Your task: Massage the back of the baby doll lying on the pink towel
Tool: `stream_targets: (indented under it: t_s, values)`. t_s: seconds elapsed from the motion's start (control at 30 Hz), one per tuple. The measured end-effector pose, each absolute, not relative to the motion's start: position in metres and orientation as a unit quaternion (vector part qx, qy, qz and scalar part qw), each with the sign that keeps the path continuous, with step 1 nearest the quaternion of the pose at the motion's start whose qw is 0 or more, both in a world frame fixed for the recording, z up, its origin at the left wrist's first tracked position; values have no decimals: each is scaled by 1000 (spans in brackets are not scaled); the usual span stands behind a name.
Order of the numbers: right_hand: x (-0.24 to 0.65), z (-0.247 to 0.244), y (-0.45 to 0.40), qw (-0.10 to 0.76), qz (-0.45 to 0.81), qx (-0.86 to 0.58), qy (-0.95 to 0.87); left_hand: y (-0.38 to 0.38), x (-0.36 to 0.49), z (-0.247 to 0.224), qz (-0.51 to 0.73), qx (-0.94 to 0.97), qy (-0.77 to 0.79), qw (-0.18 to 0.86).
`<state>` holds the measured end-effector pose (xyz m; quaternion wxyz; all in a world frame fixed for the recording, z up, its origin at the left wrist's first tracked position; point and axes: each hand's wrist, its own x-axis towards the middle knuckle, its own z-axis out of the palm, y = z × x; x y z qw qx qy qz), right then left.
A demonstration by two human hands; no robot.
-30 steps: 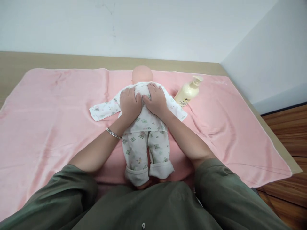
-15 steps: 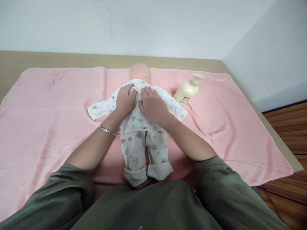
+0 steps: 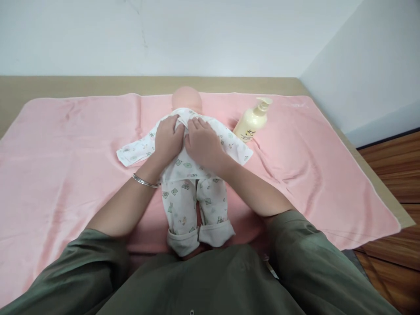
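Note:
A baby doll [image 3: 187, 98] lies on a pink blanket, its bald head away from me and no face showing. It wears a white printed shirt [image 3: 187, 165] and matching trousers [image 3: 180, 205] with turned-up cuffs. My left hand [image 3: 169, 139] rests on the upper left of the shirt, fingers stretched towards the collar. Beside it, my right hand [image 3: 204, 142] lies flat on the shirt's upper right, fingers extended. The two thumbs are close to each other at the middle. Both sleeves of the shirt spread outwards; the doll's hands do not show.
A cream pump bottle [image 3: 252, 122] leans to the right of the doll, near its sleeve. The pink blanket [image 3: 75, 144] covers most of the wooden table [image 3: 229, 83]. White walls stand behind and at the right, with brown wood panels [image 3: 390, 175] low at the right.
The view has shifted a little, so everything sits slightly further left. My left fingers look a bit flatter on the shirt; both hands stay in about the same place.

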<state>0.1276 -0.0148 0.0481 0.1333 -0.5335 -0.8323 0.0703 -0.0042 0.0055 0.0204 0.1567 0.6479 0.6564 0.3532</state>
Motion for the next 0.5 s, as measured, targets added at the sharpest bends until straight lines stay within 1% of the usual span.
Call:
stream_targets:
  t_s: [0.1,0.3,0.4,0.5]
  values:
    - [126,52,-18,123,84,-525,-838,10,-9,22,347,649,659,158]
    - [144,47,27,163,148,-586,-780,-7,11,25,334,673,652,98]
    - [143,47,25,164,127,-577,-790,-6,11,25,325,675,653,110]
    - [134,49,0,156,85,-549,-817,5,1,22,320,670,656,137]
